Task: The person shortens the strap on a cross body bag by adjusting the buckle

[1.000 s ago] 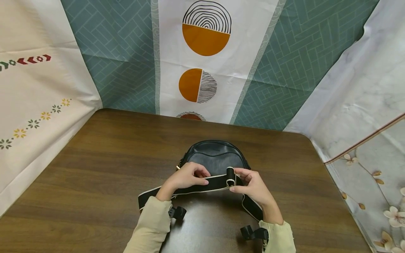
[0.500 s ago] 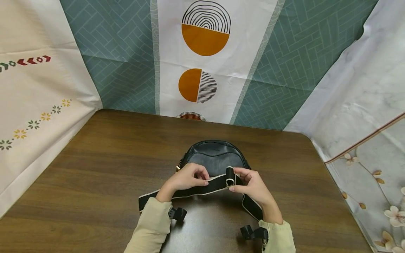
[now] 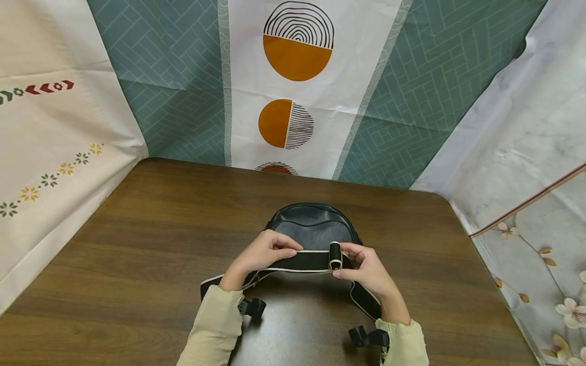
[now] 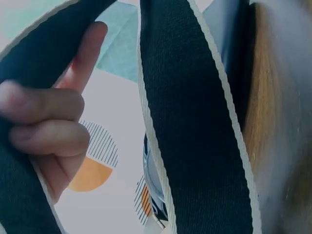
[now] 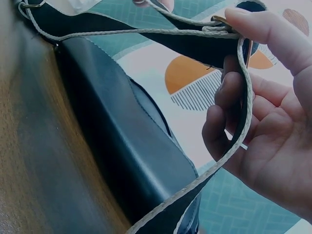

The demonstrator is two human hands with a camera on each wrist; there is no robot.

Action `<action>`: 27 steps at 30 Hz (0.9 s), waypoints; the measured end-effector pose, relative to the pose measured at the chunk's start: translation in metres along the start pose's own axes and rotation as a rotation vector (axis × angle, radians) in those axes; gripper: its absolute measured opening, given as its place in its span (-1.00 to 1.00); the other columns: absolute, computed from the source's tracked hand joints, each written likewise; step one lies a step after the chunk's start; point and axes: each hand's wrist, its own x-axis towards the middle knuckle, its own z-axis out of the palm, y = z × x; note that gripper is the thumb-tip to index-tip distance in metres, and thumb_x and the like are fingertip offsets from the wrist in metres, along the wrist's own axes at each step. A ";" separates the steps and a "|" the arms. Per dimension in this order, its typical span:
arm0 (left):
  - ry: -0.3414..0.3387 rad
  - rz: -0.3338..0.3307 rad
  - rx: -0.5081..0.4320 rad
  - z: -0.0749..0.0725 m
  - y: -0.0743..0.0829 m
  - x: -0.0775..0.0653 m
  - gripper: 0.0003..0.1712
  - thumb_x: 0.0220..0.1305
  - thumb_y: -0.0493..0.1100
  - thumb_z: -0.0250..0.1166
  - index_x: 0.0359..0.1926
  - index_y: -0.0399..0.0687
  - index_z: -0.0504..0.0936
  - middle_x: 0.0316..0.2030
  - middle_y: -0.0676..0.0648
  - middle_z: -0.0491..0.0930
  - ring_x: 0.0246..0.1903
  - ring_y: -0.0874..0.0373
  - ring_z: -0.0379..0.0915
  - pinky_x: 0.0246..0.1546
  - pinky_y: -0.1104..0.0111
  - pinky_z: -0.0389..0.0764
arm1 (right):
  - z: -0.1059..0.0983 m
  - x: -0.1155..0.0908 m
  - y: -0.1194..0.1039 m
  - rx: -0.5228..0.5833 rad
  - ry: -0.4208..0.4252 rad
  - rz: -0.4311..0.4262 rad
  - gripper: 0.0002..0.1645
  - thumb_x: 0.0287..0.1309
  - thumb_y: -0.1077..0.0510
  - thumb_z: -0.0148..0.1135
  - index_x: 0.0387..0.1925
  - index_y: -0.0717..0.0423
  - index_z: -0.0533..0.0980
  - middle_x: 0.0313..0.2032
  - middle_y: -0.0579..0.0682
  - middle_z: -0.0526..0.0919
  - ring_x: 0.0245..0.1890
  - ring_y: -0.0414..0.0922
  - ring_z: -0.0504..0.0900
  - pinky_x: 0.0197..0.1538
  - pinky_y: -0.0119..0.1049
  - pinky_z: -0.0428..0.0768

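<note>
A black handbag (image 3: 316,231) with a rounded top lies on the table beyond both hands. Its wide black strap (image 3: 302,261), edged in off-white, stretches in front of it. My left hand (image 3: 262,252) grips the strap left of centre; in the left wrist view its curled fingers (image 4: 53,139) lie over the webbing. My right hand (image 3: 372,272) pinches the strap at a small folded loop (image 3: 335,255). There, in the right wrist view, a thin gold-coloured buckle (image 5: 222,20) shows by the thumb, partly hidden by webbing and fingers.
The brown wooden table (image 3: 151,239) extends to both sides of the bag. Behind it hangs a teal and white patterned cloth (image 3: 183,101), with a cream cloth (image 3: 59,152) at left and a marbled floral one (image 3: 526,203) at right. Black camera mounts (image 3: 252,308) sit on both wrists.
My left hand has shifted slightly left and away from me along the strap, and the stretch between the hands now runs level. My right hand keeps its hold at the loop.
</note>
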 end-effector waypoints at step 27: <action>0.022 0.010 -0.045 -0.028 -0.008 -0.017 -0.82 0.06 -0.38 0.26 -0.26 -0.40 0.64 -0.31 -0.21 0.62 -0.37 0.28 0.48 -0.39 0.47 0.47 | -0.003 -0.002 0.002 0.098 -0.058 -0.039 -0.46 -0.20 0.48 0.30 -0.07 0.51 0.38 -0.29 -0.05 0.60 -0.38 -0.12 0.50 -0.36 -0.35 0.50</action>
